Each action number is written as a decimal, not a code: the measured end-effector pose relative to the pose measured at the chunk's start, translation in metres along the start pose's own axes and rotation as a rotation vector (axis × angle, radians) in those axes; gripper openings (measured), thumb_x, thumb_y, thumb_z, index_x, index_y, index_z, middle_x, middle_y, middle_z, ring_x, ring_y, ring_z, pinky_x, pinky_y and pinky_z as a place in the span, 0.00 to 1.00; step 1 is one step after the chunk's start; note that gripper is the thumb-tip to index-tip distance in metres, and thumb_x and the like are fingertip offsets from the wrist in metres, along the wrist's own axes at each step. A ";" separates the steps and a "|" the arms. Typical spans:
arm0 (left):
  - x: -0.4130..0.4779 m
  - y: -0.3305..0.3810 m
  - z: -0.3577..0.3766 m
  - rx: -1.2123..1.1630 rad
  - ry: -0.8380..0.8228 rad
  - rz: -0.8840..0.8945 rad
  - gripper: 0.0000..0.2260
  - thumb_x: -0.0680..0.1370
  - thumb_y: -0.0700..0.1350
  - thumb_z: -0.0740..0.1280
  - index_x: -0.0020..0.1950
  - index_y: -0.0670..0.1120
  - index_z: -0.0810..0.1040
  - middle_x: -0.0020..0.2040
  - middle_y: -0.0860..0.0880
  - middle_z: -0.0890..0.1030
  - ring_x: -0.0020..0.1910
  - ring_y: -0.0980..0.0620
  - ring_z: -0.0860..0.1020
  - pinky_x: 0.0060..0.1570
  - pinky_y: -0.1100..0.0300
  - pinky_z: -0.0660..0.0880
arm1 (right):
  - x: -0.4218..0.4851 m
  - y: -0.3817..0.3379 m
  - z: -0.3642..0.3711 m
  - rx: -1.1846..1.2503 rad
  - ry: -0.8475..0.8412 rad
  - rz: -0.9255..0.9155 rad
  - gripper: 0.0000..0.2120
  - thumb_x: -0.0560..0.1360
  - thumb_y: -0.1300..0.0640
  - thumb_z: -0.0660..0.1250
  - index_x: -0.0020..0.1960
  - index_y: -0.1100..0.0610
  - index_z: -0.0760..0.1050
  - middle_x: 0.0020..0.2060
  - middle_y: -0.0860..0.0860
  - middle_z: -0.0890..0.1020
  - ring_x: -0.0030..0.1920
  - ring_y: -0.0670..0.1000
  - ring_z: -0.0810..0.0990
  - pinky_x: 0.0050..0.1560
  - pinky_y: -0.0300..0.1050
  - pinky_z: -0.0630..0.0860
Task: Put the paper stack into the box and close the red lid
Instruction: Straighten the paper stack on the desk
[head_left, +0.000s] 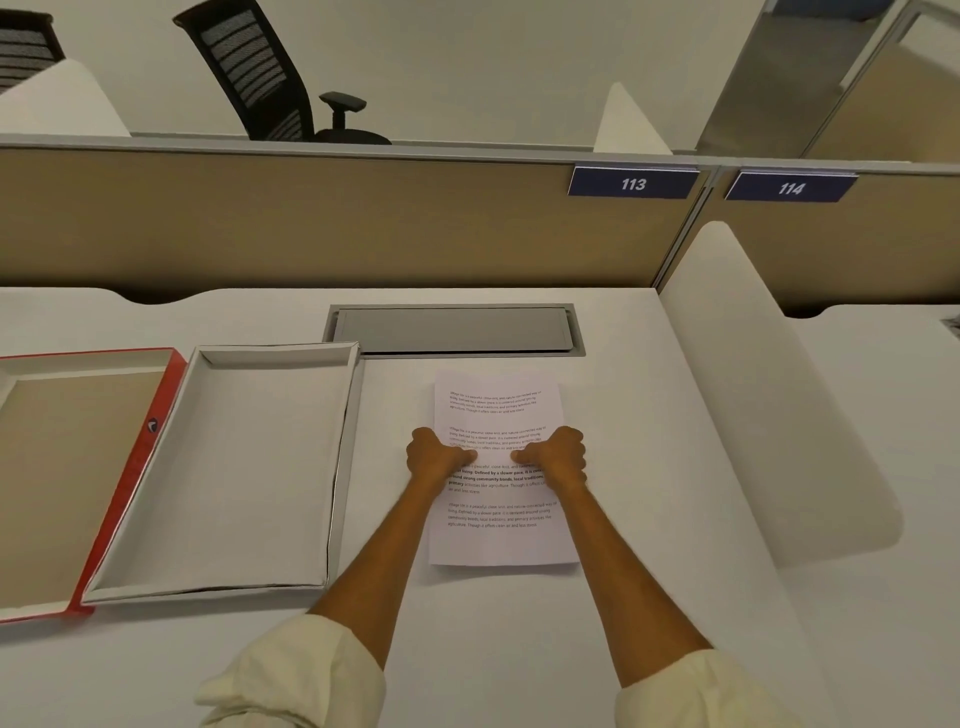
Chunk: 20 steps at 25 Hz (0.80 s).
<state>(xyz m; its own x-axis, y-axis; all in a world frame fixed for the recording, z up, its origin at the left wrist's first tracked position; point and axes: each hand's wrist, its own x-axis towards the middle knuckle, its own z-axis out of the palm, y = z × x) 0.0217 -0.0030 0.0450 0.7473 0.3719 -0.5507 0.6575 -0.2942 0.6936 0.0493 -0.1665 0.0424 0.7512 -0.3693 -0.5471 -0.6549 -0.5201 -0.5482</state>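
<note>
A white paper stack (498, 540) with printed text lies flat on the desk, right of centre. My left hand (436, 457) grips its left edge and my right hand (558, 457) grips its right edge, thumbs pressed on the top sheet and pointing toward each other. To the left sits the open white box (171, 551), nothing inside it. The red lid (135, 467) lies upside down at the far left, its edge against the box's left wall.
A grey cable hatch (452, 330) is set into the desk behind the paper. A tan partition with signs 113 and 114 closes the back. A white curved divider (769, 395) bounds the right side. A black office chair (270, 78) stands beyond the partition.
</note>
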 end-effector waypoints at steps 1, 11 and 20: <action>-0.003 0.001 -0.001 -0.020 0.002 0.010 0.27 0.67 0.44 0.79 0.60 0.38 0.72 0.62 0.39 0.79 0.58 0.39 0.80 0.56 0.48 0.79 | -0.004 -0.002 0.001 -0.010 0.017 -0.003 0.41 0.59 0.53 0.82 0.63 0.63 0.65 0.60 0.60 0.76 0.60 0.61 0.77 0.61 0.56 0.74; -0.052 0.043 -0.024 -0.335 0.226 0.466 0.21 0.73 0.41 0.74 0.57 0.46 0.64 0.51 0.51 0.76 0.44 0.54 0.79 0.32 0.71 0.77 | -0.049 -0.034 -0.040 0.389 0.271 -0.494 0.30 0.65 0.55 0.79 0.56 0.53 0.61 0.56 0.56 0.74 0.55 0.57 0.78 0.52 0.54 0.82; -0.064 0.025 -0.014 -0.548 0.196 0.658 0.22 0.74 0.37 0.72 0.59 0.49 0.62 0.51 0.60 0.75 0.51 0.56 0.79 0.42 0.71 0.79 | -0.066 -0.010 -0.035 0.768 0.238 -0.624 0.32 0.66 0.59 0.79 0.59 0.54 0.61 0.53 0.49 0.76 0.53 0.47 0.78 0.41 0.31 0.80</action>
<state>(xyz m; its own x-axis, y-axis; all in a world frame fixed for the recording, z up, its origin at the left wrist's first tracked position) -0.0108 -0.0222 0.1039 0.8957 0.4347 0.0939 -0.0769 -0.0566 0.9954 0.0092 -0.1636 0.1059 0.9188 -0.3885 0.0695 0.0467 -0.0678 -0.9966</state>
